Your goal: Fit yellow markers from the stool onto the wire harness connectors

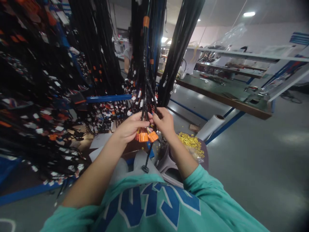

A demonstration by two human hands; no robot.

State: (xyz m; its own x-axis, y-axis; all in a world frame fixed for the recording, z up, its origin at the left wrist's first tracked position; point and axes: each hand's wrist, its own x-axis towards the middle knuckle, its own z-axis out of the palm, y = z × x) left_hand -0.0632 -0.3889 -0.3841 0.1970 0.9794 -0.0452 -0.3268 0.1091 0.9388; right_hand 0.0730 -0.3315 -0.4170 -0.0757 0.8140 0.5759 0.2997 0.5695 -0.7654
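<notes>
- Right now my left hand (pixel 130 127) is closed around the black wire bundle (pixel 146 96), with the orange connectors (pixel 146 136) hanging just under my fingers.
- My right hand (pixel 164 122) pinches the same wires from the other side, fingertips nearly meeting the left's.
- Risk, as I judge it: neighbouring hanging harnesses (pixel 96 48) crowd close, so a tug could snag them.
- Loose yellow clips (pixel 190 143) sit by my right forearm; a careless elbow might scatter them.

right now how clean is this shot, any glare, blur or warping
Head view: ceiling lights blow out and glare off the grey floor; the edges bend fisheye-style; the cable bundles at left sink into shadow; both hands and the orange connectors stay fairly sharp.
</notes>
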